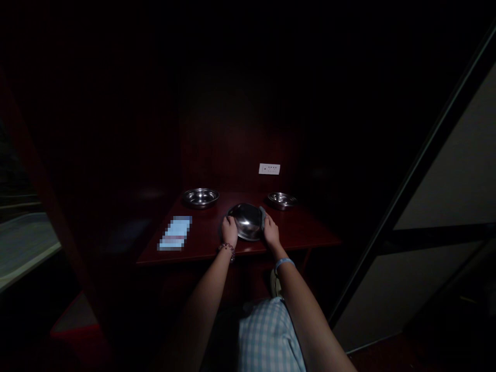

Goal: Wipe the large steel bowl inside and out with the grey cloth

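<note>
A shiny steel bowl is tilted up near the front edge of a dark red table. My left hand grips its left rim, with a bead bracelet on that wrist. My right hand holds the bowl's right side together with a grey cloth pressed against the metal. A light blue band circles the right wrist.
Two more steel bowls stand at the back of the table, one at the left and one at the right. A light blue card lies at the table's left. A white socket plate is on the dark wall behind. A red seat is at lower left.
</note>
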`<move>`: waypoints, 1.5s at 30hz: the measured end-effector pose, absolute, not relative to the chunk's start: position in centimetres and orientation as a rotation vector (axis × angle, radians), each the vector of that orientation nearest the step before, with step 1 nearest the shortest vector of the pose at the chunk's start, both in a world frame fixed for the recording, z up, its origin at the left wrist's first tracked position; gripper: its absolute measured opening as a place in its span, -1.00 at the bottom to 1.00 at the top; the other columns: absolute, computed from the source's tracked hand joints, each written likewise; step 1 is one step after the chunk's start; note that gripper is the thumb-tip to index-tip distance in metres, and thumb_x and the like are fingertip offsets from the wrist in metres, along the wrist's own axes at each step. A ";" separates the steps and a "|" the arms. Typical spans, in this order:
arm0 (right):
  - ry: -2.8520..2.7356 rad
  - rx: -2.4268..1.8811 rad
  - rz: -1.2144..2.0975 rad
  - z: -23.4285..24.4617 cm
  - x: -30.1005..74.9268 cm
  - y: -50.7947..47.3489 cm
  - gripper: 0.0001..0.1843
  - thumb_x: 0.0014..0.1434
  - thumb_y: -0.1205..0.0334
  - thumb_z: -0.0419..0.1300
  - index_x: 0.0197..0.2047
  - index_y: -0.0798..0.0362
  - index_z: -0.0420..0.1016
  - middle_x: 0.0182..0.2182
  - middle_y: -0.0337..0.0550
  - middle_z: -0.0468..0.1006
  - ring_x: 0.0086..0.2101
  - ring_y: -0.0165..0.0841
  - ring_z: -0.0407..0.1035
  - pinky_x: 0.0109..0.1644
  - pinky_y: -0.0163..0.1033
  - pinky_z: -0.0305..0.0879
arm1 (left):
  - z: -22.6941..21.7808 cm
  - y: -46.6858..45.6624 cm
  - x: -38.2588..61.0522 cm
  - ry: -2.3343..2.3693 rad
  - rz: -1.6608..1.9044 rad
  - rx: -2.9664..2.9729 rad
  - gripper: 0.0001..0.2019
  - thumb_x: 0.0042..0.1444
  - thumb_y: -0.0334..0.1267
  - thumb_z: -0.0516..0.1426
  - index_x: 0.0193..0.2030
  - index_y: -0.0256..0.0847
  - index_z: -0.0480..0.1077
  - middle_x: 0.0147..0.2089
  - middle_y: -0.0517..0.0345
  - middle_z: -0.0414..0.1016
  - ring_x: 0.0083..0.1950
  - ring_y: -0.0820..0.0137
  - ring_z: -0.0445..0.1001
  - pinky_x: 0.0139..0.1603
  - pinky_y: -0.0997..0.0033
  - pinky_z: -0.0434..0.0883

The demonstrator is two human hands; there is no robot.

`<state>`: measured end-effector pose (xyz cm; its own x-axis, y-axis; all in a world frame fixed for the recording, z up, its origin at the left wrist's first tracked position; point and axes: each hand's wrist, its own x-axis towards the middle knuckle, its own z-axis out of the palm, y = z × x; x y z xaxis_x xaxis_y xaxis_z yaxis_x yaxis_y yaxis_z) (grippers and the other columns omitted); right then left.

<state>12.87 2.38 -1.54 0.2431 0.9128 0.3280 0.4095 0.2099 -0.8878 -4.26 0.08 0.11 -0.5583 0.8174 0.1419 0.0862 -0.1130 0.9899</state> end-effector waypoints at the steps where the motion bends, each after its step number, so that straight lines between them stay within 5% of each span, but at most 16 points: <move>1: -1.358 -1.391 0.569 -1.5 12.9 2.4 -0.45 0.55 0.09 0.02 0.41 -0.10 0.67 0.34 -0.13 0.69 0.38 -0.17 0.52 0.57 -0.04 0.32 | 0.2 0.0 -4.3 1.611 1.724 1.000 -0.69 0.41 -0.28 0.01 -0.42 -0.01 0.29 -0.34 0.03 0.58 -0.20 0.17 0.62 -0.05 0.26 0.51; 45: -1.367 -1.381 0.579 -1.7 12.9 2.5 -0.42 0.56 0.05 -0.01 0.43 -0.07 0.65 0.37 -0.08 0.67 0.41 -0.16 0.50 0.59 -0.04 0.29 | 0.0 0.2 -4.3 1.582 1.721 1.010 -0.73 0.39 -0.27 0.01 -0.39 -0.03 0.30 -0.30 -0.03 0.58 -0.11 0.11 0.64 0.08 0.13 0.56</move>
<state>12.91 2.51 -1.69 0.2276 0.9181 0.3246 0.4049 0.2139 -0.8890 -4.31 0.18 0.03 -0.5405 0.8292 0.1421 0.0718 -0.1229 0.9898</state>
